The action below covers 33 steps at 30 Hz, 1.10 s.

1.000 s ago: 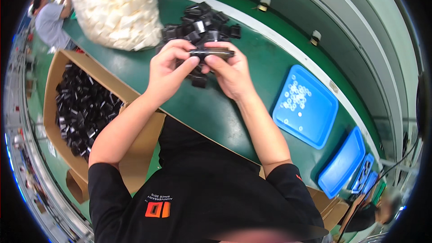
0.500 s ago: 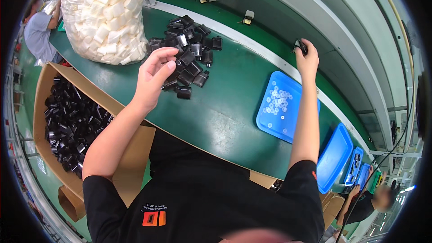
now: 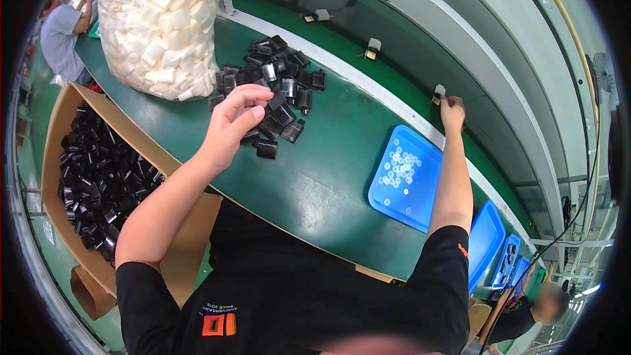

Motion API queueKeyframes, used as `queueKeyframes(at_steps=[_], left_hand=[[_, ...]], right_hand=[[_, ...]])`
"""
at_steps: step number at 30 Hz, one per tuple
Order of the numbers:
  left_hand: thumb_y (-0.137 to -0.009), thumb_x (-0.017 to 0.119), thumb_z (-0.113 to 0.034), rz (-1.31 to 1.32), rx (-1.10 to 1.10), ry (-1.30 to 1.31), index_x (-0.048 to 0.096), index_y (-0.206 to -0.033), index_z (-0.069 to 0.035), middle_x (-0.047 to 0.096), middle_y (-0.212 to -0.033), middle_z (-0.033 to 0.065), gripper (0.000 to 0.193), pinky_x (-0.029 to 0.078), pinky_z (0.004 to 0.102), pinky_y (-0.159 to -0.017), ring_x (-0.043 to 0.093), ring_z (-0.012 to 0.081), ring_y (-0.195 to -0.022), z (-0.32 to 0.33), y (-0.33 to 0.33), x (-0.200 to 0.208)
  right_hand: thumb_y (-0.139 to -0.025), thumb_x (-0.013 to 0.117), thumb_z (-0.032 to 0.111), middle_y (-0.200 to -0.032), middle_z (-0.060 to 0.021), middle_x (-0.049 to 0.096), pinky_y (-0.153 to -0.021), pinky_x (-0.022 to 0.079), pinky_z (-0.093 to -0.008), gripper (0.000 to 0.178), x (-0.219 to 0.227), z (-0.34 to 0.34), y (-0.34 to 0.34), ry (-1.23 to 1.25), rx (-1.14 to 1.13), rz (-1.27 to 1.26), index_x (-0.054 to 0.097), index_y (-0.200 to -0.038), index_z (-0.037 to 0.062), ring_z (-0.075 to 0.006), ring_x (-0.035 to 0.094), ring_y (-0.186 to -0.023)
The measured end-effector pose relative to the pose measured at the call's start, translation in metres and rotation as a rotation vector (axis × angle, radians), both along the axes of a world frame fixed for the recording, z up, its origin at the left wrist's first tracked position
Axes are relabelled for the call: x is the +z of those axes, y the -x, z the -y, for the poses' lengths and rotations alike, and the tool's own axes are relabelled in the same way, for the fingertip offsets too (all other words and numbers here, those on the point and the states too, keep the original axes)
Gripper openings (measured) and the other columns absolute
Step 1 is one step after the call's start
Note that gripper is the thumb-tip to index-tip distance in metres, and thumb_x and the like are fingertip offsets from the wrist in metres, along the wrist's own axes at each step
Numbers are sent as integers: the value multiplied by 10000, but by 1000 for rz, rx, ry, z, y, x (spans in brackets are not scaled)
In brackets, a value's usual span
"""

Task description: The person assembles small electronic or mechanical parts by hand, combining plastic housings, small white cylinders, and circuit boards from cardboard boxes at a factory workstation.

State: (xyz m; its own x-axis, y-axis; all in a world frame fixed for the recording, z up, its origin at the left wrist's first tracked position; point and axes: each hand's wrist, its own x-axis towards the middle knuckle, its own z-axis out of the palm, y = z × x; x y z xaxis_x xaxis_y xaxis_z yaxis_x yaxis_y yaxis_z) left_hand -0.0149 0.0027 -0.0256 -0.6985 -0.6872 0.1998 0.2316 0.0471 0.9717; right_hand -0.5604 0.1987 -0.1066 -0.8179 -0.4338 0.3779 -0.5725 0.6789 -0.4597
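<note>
My left hand [image 3: 238,123] hovers at the near side of a pile of glossy black plastic caps [image 3: 284,85]. Its fingers curve apart from the thumb, and I see nothing between them. My right hand [image 3: 452,113] reaches over the bench's white far rail to the green strip beyond. Its fingers are bent together, and what they hold is hidden. Right beside them is a small white piece with a yellowish base [image 3: 438,94]. Similar white pieces [image 3: 373,48] are spaced along the strip. Under my right forearm lies a blue tray [image 3: 420,200] with small clear rings [image 3: 402,167].
A clear bag of white foam-like plugs [image 3: 161,33] stands at the back left. An open carton [image 3: 58,131] full of black caps is at my left. Further blue trays [image 3: 486,236] line the right side. One person [image 3: 62,36] is far left, another [image 3: 519,319] lower right.
The view has shifted, so the bench things sit lower. A black part seen in my right hand earlier no longer shows plainly, and a white piece shows beside the fingers. My left hand keeps its pose.
</note>
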Motion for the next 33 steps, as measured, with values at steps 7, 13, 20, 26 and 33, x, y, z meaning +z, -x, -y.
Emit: queueKeyframes(at_steps=[7,13,20,26,33], left_hand=[[-923,622,-92,-64,-79,-58,640,-1154,-27,516,-1190,25,241,431,262,-929,518,89,-1028,1,10,-7],[-920,627,-84,-12,-38,40,643,-1152,-13,517,-1228,58,244,464,287,-937,552,127,-1073,7,-6,-4],[-893,707,-165,-66,-3,6,660,-1074,-4,605,-941,33,246,519,245,-758,615,78,-803,-9,3,6],[-920,659,-105,67,103,268,644,-1120,-11,612,-1093,58,221,515,277,-856,627,109,-932,-6,-58,54],[-851,644,-96,369,931,442,687,-989,-18,650,-910,71,164,499,279,-716,604,128,-782,51,-231,23]], right_hand=[[-720,770,321,-977,-216,680,-873,513,-465,444,-25,32,27,-117,-175,-19,600,-1012,33,-401,654,-968],[-749,719,148,-768,-127,643,-661,506,-358,239,54,81,-122,67,407,134,598,-902,9,-245,622,-689],[-692,766,133,-733,-158,536,-617,469,-423,284,40,62,-260,-287,911,89,514,-737,11,-346,566,-699],[-789,771,287,-663,-135,586,-612,468,-397,369,55,112,-205,-301,807,203,543,-761,-3,-251,545,-586],[-915,529,508,-1117,-224,638,-944,456,-480,538,-28,183,-46,-130,22,146,620,-1083,5,-409,598,-1068]])
